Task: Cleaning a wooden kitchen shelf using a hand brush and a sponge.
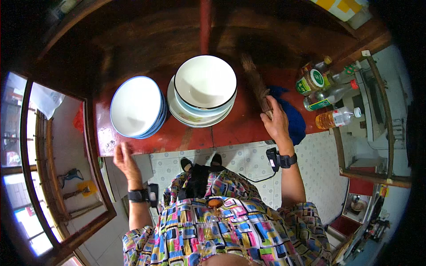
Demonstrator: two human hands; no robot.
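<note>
My right hand (277,120) grips the near end of a brown bundle of thin sticks (257,83), which lies slanted on the red wooden shelf (199,141). A dark blue cloth (294,123) lies beside and partly under that hand, hanging over the shelf's front edge. My left hand (126,163) is at the front edge on the left, below the bowls. Its fingers are curled and blurred, and no object shows in them. Nearest to it is a stack of blue-rimmed white bowls (135,106). In the middle, a black-rimmed white bowl (206,81) tops a stack of dishes and plates (199,122).
To the right lie a green-labelled jar (309,82), a glass bottle with a red cap (329,96) and a plastic bottle of amber liquid (336,118). A wood-framed window (96,179) stands left. Patterned floor tiles (246,154) show below the shelf.
</note>
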